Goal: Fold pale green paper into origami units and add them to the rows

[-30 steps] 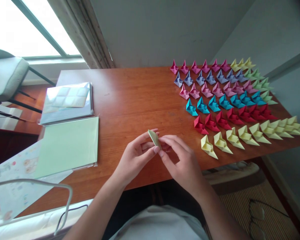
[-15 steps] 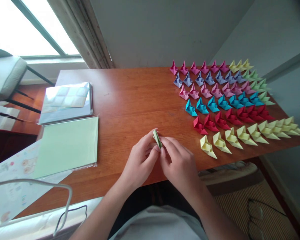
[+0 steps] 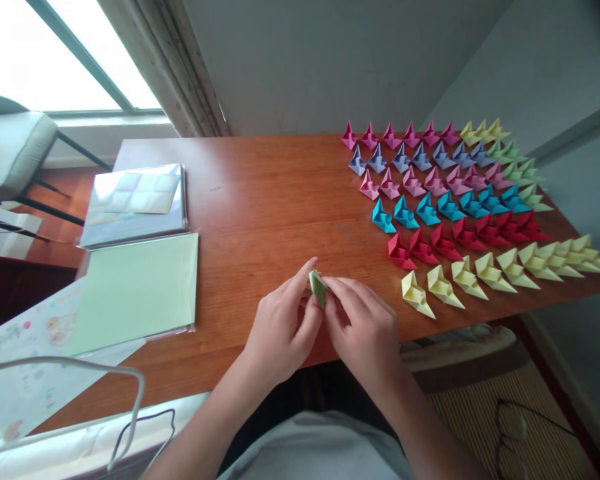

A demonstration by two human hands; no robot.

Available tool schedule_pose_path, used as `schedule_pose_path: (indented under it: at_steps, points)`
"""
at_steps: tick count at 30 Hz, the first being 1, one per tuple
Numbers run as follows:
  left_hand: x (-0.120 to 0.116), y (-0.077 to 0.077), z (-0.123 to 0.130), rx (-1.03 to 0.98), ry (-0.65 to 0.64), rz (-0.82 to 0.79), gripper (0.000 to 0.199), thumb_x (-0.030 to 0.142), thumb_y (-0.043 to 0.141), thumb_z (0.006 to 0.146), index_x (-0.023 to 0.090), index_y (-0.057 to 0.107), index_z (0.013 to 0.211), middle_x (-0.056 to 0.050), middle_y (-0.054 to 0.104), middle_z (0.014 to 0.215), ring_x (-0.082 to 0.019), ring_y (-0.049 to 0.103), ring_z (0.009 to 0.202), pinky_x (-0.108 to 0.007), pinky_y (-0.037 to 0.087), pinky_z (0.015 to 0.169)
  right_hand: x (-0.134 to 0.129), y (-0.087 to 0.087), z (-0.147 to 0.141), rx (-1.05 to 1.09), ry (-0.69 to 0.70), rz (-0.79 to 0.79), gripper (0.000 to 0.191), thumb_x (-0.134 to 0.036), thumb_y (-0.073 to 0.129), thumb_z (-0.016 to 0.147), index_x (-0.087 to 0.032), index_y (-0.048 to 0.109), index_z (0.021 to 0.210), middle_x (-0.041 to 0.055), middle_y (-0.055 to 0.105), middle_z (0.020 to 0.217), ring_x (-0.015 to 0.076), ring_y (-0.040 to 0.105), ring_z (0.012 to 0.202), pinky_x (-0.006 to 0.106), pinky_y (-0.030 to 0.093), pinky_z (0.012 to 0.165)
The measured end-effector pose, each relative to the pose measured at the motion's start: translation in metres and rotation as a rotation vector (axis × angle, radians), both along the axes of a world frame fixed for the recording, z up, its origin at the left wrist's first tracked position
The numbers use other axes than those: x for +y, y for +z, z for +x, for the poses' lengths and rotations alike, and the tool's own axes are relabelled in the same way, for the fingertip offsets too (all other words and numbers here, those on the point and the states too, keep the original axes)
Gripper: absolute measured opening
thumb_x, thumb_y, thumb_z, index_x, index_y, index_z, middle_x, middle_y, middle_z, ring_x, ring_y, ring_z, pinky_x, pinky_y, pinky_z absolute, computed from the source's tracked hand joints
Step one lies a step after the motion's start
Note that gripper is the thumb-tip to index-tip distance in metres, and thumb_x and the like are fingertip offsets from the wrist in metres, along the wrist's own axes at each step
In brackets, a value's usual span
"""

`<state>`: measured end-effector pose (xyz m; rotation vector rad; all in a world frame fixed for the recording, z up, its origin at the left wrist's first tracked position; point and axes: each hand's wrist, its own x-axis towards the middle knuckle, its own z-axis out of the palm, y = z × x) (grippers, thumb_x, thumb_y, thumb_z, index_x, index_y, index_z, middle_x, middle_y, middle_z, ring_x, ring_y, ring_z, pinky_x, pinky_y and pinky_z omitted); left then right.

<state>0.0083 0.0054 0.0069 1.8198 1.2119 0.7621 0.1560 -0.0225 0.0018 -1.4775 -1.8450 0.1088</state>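
Note:
A small folded piece of green paper (image 3: 317, 288) is pinched between both hands, above the front edge of the wooden table. My left hand (image 3: 281, 325) grips its left side, with the thumb below and the index finger stretched along the top. On the other side, the fingertips of my right hand (image 3: 363, 320) close on the paper's right edge. Fingers cover part of the paper, so its full shape is hidden. To the right of my hands stands a row of pale yellow folded paper boats (image 3: 415, 295), the closest one a short way from my right hand.
Behind the yellow row, red boats (image 3: 423, 247), blue boats (image 3: 428, 211), pink, purple and magenta ones stand in rows. At left lie a pack of light green paper (image 3: 140, 293), another wrapped pack (image 3: 130, 227) and a printed sheet (image 3: 25, 360). A grey cable (image 3: 80, 362) crosses the lower left.
The green paper has turned in my fingers and shows a broader face. My left index finger now reaches along its top, and both hands have shifted slightly.

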Motion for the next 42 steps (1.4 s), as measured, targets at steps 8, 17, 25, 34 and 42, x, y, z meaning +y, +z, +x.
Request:
schedule_pose_path:
  at_steps: [8,17,25,34,42]
  points:
    - [-0.004,-0.013,0.006,-0.003,0.156,0.095,0.041,0.017,0.05,0.092,0.013,0.062,0.131,-0.01,0.076,0.118,-0.02,0.074,0.105,-0.028,0.054,0.094,-0.005,0.0,-0.007,-0.008,-0.014,0.048,0.025,-0.007,0.06,0.093,-0.016,0.067,0.115,0.009,0.076,0.105,0.0201,0.072,0.093,0.032,0.057,0.087]
    - [-0.002,-0.013,0.014,-0.12,0.294,0.042,0.037,0.007,0.055,0.083,0.019,0.069,0.115,-0.002,0.079,0.103,-0.017,0.075,0.092,-0.025,0.055,0.084,-0.009,0.002,-0.01,0.031,-0.004,0.066,0.026,-0.006,0.058,0.092,-0.018,0.067,0.113,0.0086,0.077,0.101,0.0198,0.074,0.091,0.032,0.059,0.086]
    - [0.001,-0.009,0.016,-0.051,0.328,0.086,0.027,0.009,0.057,0.077,0.021,0.069,0.097,0.001,0.077,0.088,-0.017,0.073,0.081,-0.027,0.054,0.079,-0.012,0.001,-0.01,0.06,0.016,0.068,0.028,-0.006,0.059,0.092,-0.019,0.067,0.115,0.009,0.077,0.102,0.0206,0.074,0.092,0.033,0.06,0.086]
    - [0.002,-0.014,0.014,0.025,0.158,0.149,0.035,0.011,0.054,0.086,0.019,0.066,0.117,-0.006,0.077,0.109,-0.019,0.073,0.099,-0.028,0.054,0.089,-0.008,0.0,-0.004,0.12,-0.037,0.02,0.028,-0.006,0.055,0.091,-0.02,0.068,0.11,0.0089,0.076,0.101,0.0203,0.074,0.094,0.032,0.06,0.086]
    - [-0.006,-0.011,0.007,0.204,0.069,0.252,0.066,0.022,0.054,0.092,0.018,0.034,0.155,-0.01,0.073,0.12,-0.02,0.072,0.099,-0.028,0.054,0.084,-0.001,-0.002,0.008,0.268,-0.057,-0.07,0.028,-0.005,0.053,0.09,-0.022,0.07,0.105,0.0059,0.076,0.1,0.0187,0.073,0.093,0.03,0.06,0.084]
